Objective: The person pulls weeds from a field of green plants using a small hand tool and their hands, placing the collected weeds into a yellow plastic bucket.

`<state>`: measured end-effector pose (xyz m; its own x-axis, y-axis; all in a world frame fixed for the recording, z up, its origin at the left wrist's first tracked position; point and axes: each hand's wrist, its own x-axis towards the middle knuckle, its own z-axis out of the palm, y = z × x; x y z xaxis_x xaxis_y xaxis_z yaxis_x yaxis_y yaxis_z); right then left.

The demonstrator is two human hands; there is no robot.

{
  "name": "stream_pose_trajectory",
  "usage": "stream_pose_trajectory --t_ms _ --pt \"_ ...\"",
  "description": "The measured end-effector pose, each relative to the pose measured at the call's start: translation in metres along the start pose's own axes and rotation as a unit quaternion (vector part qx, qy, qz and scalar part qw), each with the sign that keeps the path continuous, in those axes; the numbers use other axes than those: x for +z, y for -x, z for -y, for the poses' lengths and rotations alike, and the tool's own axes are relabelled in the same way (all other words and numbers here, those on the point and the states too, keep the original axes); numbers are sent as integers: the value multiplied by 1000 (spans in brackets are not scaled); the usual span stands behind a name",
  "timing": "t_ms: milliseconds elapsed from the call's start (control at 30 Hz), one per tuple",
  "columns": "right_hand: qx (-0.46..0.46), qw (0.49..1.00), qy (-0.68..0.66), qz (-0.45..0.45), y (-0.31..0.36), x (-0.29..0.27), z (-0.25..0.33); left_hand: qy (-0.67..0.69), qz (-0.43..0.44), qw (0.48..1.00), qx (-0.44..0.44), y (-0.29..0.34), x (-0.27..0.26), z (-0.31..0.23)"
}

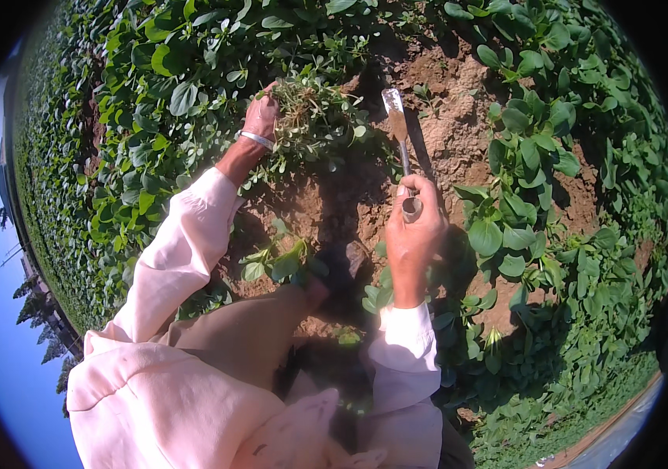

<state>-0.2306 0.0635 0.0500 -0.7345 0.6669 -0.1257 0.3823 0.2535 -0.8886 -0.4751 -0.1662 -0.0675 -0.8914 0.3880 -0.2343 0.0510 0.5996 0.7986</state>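
Observation:
My left hand (260, 119), with a pale band at its wrist, is closed on a bunch of small-leaved weeds (301, 109). Pale stems or roots show in the middle of the bunch, and low greenery lies around it. My right hand (414, 238) is wrapped round the handle of a narrow hand trowel (398, 123). The trowel's flat metal blade points away from me over bare brown soil, partly coated with dirt and bright at the tip. Its round handle end shows above my fist. Whether the blade touches the ground I cannot tell.
Broad-leaved green plants (518, 207) grow in rows to the right, with denser leaves (146, 117) on the left. A small plant (283, 258) stands between my arms near my bent leg (232, 332). Dry soil (459, 94) runs between the rows.

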Motion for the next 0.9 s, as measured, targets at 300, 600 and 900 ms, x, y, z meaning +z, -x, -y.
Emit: stream_pose_trajectory --t_ms 300,600,900 --pt "-6 1000 17 2 -48 51 -27 -486 62 788 374 -4 39 -140" --pt "14 998 60 24 -62 55 -12 -577 183 729 319 -72 50 -135" --pt "64 996 -8 68 -69 44 -13 -461 58 821 332 -59 60 -93"
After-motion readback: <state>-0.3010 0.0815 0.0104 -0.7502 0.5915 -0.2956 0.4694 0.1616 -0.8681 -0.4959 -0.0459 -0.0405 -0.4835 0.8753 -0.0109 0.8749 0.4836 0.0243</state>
